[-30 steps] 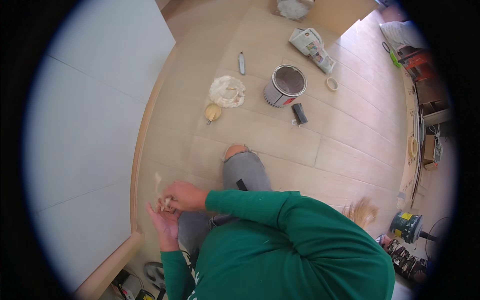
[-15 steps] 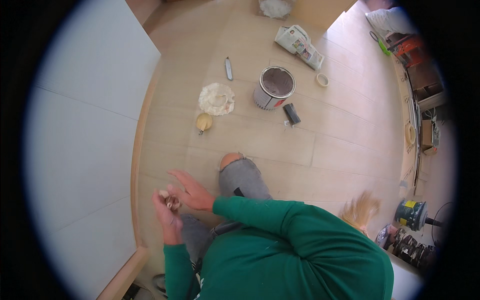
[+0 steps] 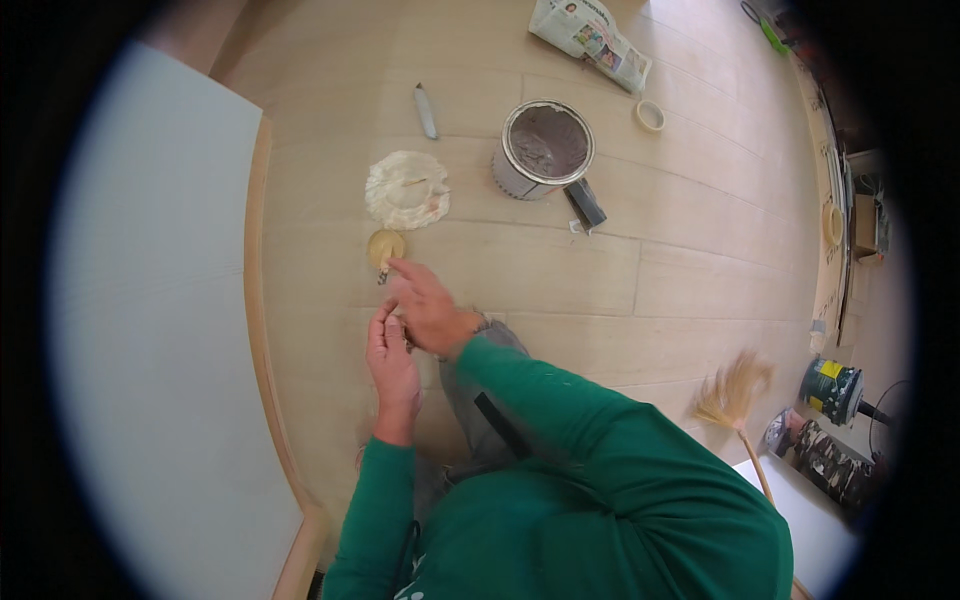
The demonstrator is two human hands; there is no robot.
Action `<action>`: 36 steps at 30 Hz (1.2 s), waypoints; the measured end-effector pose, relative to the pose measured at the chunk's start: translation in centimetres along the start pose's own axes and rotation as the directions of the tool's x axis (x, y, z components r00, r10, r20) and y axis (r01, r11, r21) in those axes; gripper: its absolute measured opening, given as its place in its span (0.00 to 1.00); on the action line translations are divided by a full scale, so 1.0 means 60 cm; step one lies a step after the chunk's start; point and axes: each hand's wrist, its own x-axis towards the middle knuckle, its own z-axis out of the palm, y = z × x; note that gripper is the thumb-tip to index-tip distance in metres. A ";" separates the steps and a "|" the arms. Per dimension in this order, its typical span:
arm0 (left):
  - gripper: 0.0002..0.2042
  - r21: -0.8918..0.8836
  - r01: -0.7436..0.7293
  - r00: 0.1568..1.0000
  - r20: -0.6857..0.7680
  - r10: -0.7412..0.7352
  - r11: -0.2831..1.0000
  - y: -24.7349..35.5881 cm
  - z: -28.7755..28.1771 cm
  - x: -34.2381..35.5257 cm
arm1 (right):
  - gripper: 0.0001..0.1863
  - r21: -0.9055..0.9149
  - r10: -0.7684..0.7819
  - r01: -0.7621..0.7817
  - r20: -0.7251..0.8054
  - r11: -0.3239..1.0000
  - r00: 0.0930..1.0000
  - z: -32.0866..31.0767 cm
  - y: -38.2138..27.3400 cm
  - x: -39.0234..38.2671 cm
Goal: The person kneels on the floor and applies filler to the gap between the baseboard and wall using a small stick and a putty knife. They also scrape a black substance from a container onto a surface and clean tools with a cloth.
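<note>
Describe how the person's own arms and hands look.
Plain green long sleeves cover both arms: the left sleeve and right sleeve end near the wrists. The left hand and right hand are ungloved; the right looks blurred.

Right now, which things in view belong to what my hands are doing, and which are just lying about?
Likely in the job:
yellow disc, nearest your right hand
perhaps the whitish round patch beyond it
Whatever your left hand holds is hidden.

Apparently lying about:
utility knife
open metal can
masking tape roll
newspaper
broom
</note>
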 end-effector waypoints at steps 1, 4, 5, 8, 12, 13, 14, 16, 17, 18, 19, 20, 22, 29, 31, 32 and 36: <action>0.17 0.052 0.092 0.996 0.002 -0.092 0.994 0.003 0.014 0.007 | 0.22 0.043 0.160 -0.159 -0.023 0.986 0.987 -0.050 0.046 0.007; 0.15 0.200 0.302 0.951 0.002 -0.309 0.932 0.017 0.052 0.039 | 0.22 -0.168 0.316 -0.428 -0.453 0.888 0.833 -0.254 0.181 0.021; 0.19 0.241 0.354 0.930 0.016 -0.368 0.904 0.005 0.054 0.052 | 0.22 -0.243 0.216 -0.417 -0.574 0.876 0.789 -0.344 0.225 0.024; 0.23 0.342 0.186 0.966 0.109 -0.235 0.921 -0.056 0.026 0.087 | 0.18 -0.369 -0.078 -0.293 -0.728 0.882 0.681 -0.502 0.226 0.128; 0.11 0.483 -0.427 0.842 0.521 0.141 0.764 -0.122 0.104 0.080 | 0.19 -0.522 -0.246 -0.198 -0.660 0.829 0.709 -0.612 0.148 0.321; 0.07 0.472 -0.625 0.720 0.657 0.225 0.621 -0.158 0.110 0.079 | 0.21 -0.517 -0.249 -0.171 -0.642 0.839 0.725 -0.633 0.147 0.374; 0.07 0.499 -0.591 0.743 0.643 0.188 0.634 -0.166 0.136 0.057 | 0.23 -0.526 -0.254 -0.179 -0.646 0.831 0.720 -0.658 0.156 0.421; 0.17 0.559 -0.516 0.788 0.606 0.105 0.649 -0.159 0.183 0.014 | 0.27 -0.575 -0.253 -0.218 -0.627 0.789 0.737 -0.708 0.173 0.504; 0.20 0.579 -0.522 0.775 0.629 0.065 0.626 -0.159 0.185 0.025 | 0.29 -0.614 -0.245 -0.244 -0.602 0.751 0.760 -0.729 0.178 0.536; 0.23 0.607 -0.523 0.768 0.640 0.022 0.598 -0.157 0.183 0.036 | 0.31 -0.565 -0.126 -0.275 -0.569 0.778 0.813 -0.732 0.180 0.563; 0.26 0.633 -0.525 0.761 0.648 -0.019 0.569 -0.156 0.180 0.043 | 0.32 -0.517 -0.008 -0.307 -0.520 0.799 0.854 -0.732 0.173 0.590; 0.25 0.632 -0.514 0.765 0.644 -0.023 0.580 -0.154 0.177 0.048 | 0.34 -0.466 0.104 -0.336 -0.454 0.819 0.885 -0.719 0.158 0.614; 0.25 0.642 -0.489 0.789 0.614 -0.014 0.590 -0.142 0.164 0.058 | 0.42 -0.280 0.514 -0.574 -0.263 0.770 0.817 -0.658 0.123 0.588; 0.23 0.637 -0.466 0.781 0.623 -0.054 0.614 -0.149 0.181 0.074 | 0.37 0.592 0.638 -0.502 -0.027 0.631 0.770 -0.534 0.120 0.292; 0.22 0.629 -0.432 0.783 0.617 -0.077 0.647 -0.154 0.181 0.074 | 0.34 0.693 0.545 -0.331 -0.105 0.640 0.832 -0.487 0.085 0.325; 0.21 0.625 -0.425 0.783 0.617 -0.081 0.655 -0.155 0.182 0.078 | 0.34 0.721 0.517 -0.348 -0.017 0.599 0.856 -0.468 0.070 0.345; 0.18 0.600 -0.461 0.765 0.642 -0.050 0.654 -0.161 0.184 0.078 | 0.36 0.695 0.487 -0.384 0.055 0.608 0.872 -0.384 0.089 0.469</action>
